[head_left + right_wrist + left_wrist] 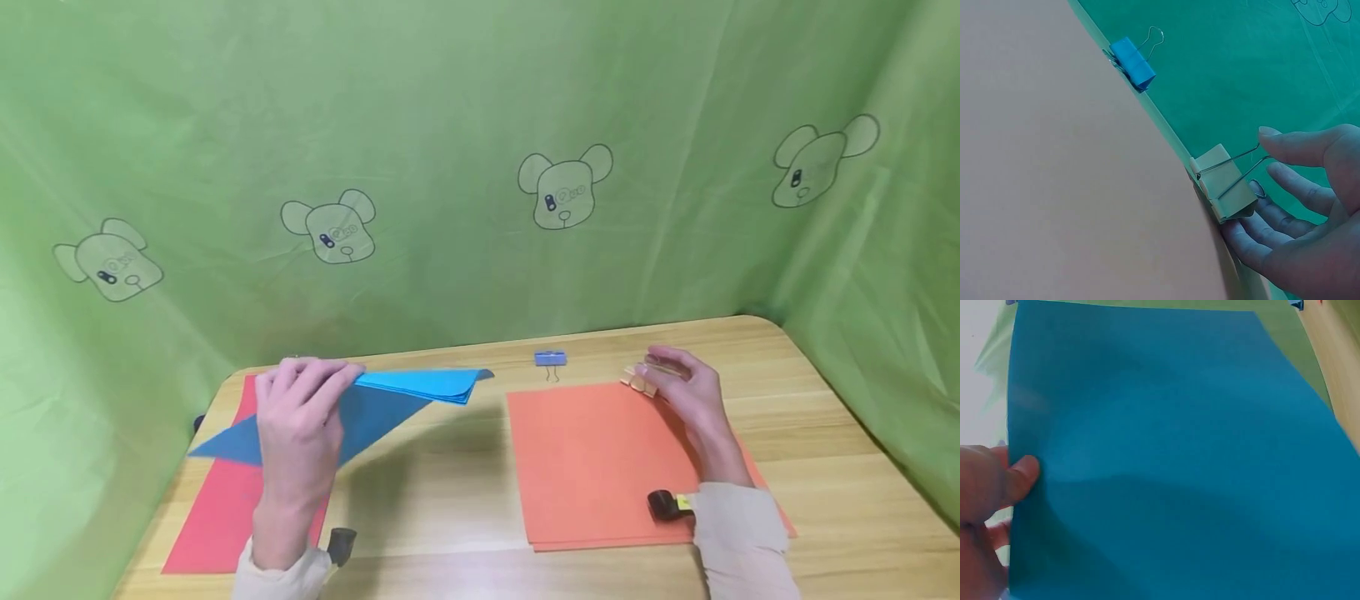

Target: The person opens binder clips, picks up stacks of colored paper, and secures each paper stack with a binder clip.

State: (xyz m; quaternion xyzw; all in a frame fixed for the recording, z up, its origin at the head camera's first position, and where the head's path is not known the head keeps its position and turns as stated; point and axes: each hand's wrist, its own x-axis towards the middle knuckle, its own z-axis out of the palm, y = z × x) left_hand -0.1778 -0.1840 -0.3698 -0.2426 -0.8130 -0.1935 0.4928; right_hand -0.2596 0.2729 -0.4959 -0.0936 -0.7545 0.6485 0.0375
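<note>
- ok so the left hand point(300, 412) has a proper grip on some blue paper point(382, 425), thumb on one face at the edge, fingers round the back, barely any gap beyond the paper itself
- that blue stuff is held up off the table point(427, 508), tilted, a few layers showing at one corner, and it hangs partly over a pinkish-red sheet point(210, 529) on the left
- right hand point(693, 392) is half curled around a tan binder clip point(639, 381), thumb tip at the end of a wire handle, other fingers tucked behind and under
- can't tell how hard it's squeezing tbh
- tan clip is at the far edge of the orange sheets point(592, 467), which lie flat on the right
- bluish-purple clip point(551, 358) stands just past them, wire toward the person
</note>
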